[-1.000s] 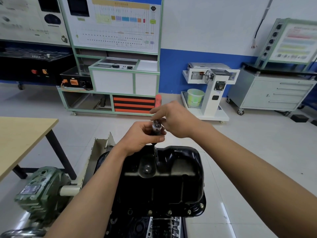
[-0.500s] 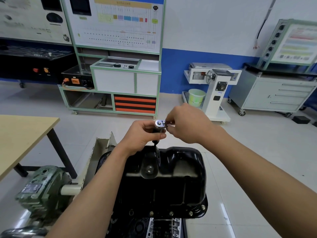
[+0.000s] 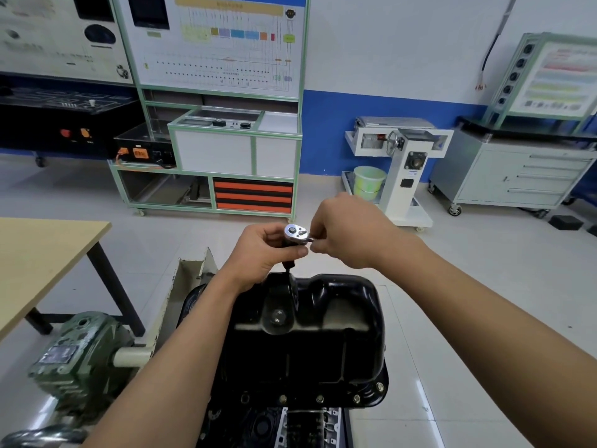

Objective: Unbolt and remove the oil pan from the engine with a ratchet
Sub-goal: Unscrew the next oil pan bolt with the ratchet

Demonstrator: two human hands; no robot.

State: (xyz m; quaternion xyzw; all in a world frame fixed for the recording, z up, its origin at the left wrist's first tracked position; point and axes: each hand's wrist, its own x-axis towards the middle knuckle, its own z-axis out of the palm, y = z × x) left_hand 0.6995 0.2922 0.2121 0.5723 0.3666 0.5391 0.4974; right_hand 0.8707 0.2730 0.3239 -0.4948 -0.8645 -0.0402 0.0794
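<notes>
The black oil pan (image 3: 310, 344) sits on top of the engine (image 3: 303, 428), with several bolts along its near flange (image 3: 319, 398). Above the pan's far edge I hold a chrome ratchet (image 3: 296, 234) upright on a dark extension that drops behind the pan. My left hand (image 3: 261, 253) grips the extension just under the ratchet head. My right hand (image 3: 349, 231) is curled around the ratchet's handle, which is hidden inside my fingers. The socket end is out of sight behind the pan.
A green gearbox (image 3: 77, 367) and a beige bracket (image 3: 184, 286) of the engine stand lie to the left. A wooden table (image 3: 42, 253) stands further left. Training cabinets (image 3: 226, 150), a white stand (image 3: 400, 169) and a grey drawer cart (image 3: 517, 176) line the far wall.
My right hand has swung from over the ratchet head to its right side, exposing the chrome head, which now faces up. My left hand stays on the extension.
</notes>
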